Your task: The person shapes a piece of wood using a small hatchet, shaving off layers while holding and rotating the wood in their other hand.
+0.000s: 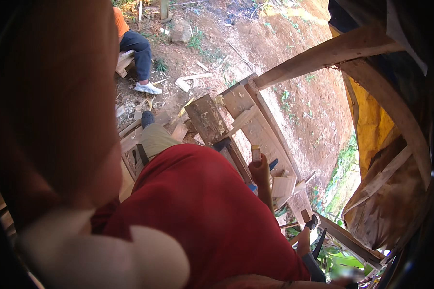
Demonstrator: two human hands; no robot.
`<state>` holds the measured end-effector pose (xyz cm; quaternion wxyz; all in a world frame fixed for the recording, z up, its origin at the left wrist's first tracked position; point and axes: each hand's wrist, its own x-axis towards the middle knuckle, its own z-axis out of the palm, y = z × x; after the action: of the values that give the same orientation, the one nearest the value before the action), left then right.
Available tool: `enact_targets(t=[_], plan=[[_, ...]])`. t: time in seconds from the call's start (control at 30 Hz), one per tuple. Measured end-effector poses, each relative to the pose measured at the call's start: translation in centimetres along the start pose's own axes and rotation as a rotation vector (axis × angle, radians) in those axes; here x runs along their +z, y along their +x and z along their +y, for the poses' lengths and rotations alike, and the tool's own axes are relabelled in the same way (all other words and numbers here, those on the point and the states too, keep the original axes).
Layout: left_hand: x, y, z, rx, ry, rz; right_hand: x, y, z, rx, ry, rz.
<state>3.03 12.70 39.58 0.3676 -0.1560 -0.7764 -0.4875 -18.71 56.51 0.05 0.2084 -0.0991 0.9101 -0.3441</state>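
My left hand (82, 125) is raised right up to the camera. It looms large and blurred along the left side, and its fingers cannot be made out. A pale, smeared rounded shape (144, 257) lies below it, too close to name. Beyond the red shirt (197, 202), my right hand (260, 169) is closed round a short, pale handle-like piece with a yellowish end (256, 152), held upright. A blue-handled thing (273, 164) shows right beside that hand. The wooden workbench (270, 132) stretches out just past it.
Planed timber blocks (206, 118) with shavings lie on the bench. A person in an orange top and dark trousers (141, 53) sits at the upper left. Wood offcuts (183, 84) litter the dirt ground. Wooden posts (323, 55) and a yellow tarp (366, 120) stand at the right.
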Motion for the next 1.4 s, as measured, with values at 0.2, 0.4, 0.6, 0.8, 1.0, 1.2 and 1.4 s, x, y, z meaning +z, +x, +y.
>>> enact_targets(t=[0.2, 0.4, 0.6, 0.8, 1.0, 1.2, 1.4], plan=[[-0.4, -0.5, -0.1, 0.015, -0.003, 0.002, 0.0, 0.2, 1.2, -0.027, -0.015, 0.006], [-0.6, -0.6, -0.3, 0.015, -0.006, -0.011, 0.2, -0.2, 0.4, -0.003, -0.015, -0.016], [-1.0, -0.2, -0.2, 0.016, -0.014, -0.05, 0.6, -1.1, 0.2, -0.029, 0.043, 0.02], [-2.0, 0.3, 0.0, -0.003, -0.034, -0.11, 2.3, -1.7, 4.2, 0.054, -0.082, -0.056], [-4.2, 3.9, -0.7, 0.034, -0.201, -0.293, 2.9, -4.2, 8.4, 0.296, -0.039, -0.234], [-6.3, 5.6, -6.3, -0.086, -0.571, -0.193, 4.9, -12.8, 15.3, 0.732, 0.494, -0.294], [-1.9, -4.5, -16.6, -0.93, -0.063, -0.209, 12.7, -21.7, 19.6, 1.05, 1.029, -0.251]])
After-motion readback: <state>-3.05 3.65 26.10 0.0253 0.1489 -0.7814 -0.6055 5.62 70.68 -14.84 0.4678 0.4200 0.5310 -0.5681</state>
